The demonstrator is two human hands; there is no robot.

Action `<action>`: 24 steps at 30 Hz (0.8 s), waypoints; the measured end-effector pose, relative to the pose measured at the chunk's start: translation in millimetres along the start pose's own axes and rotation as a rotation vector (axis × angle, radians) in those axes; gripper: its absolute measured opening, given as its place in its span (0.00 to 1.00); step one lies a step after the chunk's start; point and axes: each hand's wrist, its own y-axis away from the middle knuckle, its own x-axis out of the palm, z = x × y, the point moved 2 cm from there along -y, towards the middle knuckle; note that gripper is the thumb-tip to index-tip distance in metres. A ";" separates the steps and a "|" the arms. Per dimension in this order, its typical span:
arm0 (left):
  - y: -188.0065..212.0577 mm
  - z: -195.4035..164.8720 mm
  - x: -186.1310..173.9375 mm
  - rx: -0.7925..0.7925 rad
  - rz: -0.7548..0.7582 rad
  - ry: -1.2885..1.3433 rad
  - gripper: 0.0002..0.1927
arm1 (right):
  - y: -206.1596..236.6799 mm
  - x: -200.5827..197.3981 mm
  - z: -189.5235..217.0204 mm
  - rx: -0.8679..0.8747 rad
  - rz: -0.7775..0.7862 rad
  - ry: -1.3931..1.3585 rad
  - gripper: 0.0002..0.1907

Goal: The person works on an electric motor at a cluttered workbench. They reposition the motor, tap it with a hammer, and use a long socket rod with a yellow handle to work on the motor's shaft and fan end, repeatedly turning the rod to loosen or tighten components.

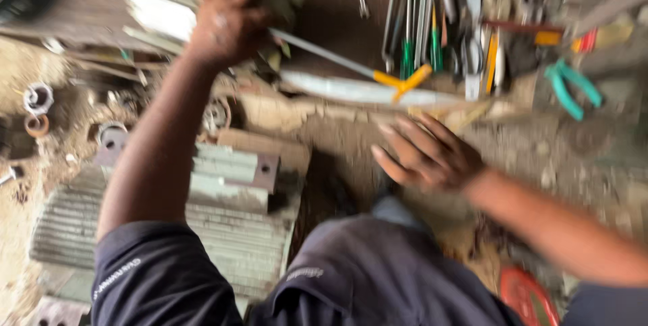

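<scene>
Down on the floor, a grey finned motor point(223, 231) sits below the left hand point(229, 19); it looks heavy and stiff, best taken by its flanged base. That hand's grip rests spread on a second finned housing point(158, 5). Right of the motor, the right hand point(428, 154) hovers with fingers loosely spread, empty, near a yellow-handled wrench point(364, 73).

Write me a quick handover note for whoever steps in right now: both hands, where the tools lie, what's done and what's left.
Left hand: reaching forward, resting on a ribbed grey metal housing; grip unclear in the blur.
Right hand: open, empty, hovering over the dirty floor.
Yellow-handled tool lies between the hands; screwdrivers and teal pliers beyond.
A second ribbed housing sits below the left arm.
Done: nothing picked up. Left: cannot tell.
</scene>
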 end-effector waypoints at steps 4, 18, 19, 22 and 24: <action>8.2 2.3 10.1 0.046 -0.053 -0.079 0.12 | -14.9 39.1 -54.2 -0.472 0.199 0.577 0.27; 11.8 -4.2 24.0 -0.018 0.007 -0.162 0.13 | -37.2 71.6 -78.1 -0.550 -0.065 0.430 0.11; 10.7 -6.0 22.1 -0.017 0.011 -0.172 0.13 | -33.6 74.7 -77.1 -0.539 -0.070 0.403 0.11; 8.9 -6.6 16.5 -0.016 0.037 -0.168 0.13 | -29.3 81.9 -76.1 -0.480 -0.083 0.290 0.15; 8.4 -5.2 13.4 -0.021 0.060 -0.106 0.11 | -29.9 82.3 -76.6 -0.422 -0.075 0.178 0.20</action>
